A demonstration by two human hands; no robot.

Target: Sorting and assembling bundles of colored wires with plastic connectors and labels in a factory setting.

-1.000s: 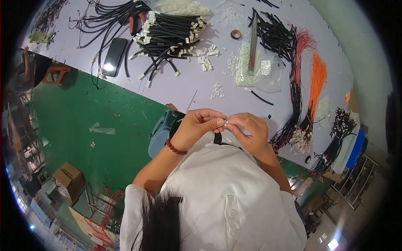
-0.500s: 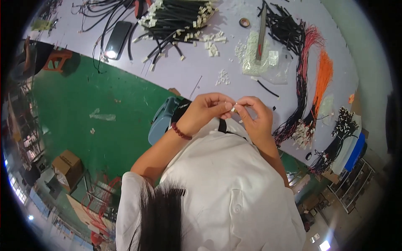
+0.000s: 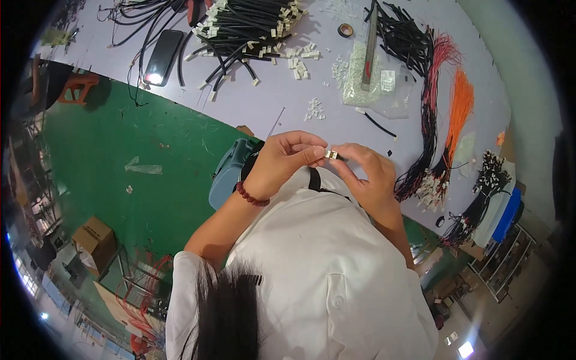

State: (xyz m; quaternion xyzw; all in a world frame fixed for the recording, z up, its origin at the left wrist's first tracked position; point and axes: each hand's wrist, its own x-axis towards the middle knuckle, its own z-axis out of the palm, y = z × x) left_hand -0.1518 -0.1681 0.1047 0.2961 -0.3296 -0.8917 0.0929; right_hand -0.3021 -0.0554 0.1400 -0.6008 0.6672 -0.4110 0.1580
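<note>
In front of my white shirt, just off the table's near edge, my two hands meet at a small white plug connector (image 3: 330, 154). Thumb and forefinger of my left hand (image 3: 281, 161) are closed on one end of it. My right hand (image 3: 372, 171) pinches its other side, where a short dark bit, perhaps cable, shows between the fingers. Beyond the hands lies a small pile of tiny white parts (image 3: 315, 109). To its right, a short black cable (image 3: 379, 124) with white ends rests on the table.
On the table (image 3: 252, 108) lie a heap of black cables (image 3: 249, 30) with white connectors, a phone (image 3: 163, 57), a steel ruler (image 3: 370, 48) on a bag of white parts (image 3: 360, 87), a tape roll (image 3: 345, 30), and orange wires (image 3: 461, 111). A blue stool-like object (image 3: 231, 171) stands below.
Both hands have shifted slightly left. The fingers have drawn apart a little and turned, so more of the white connector shows between them.
</note>
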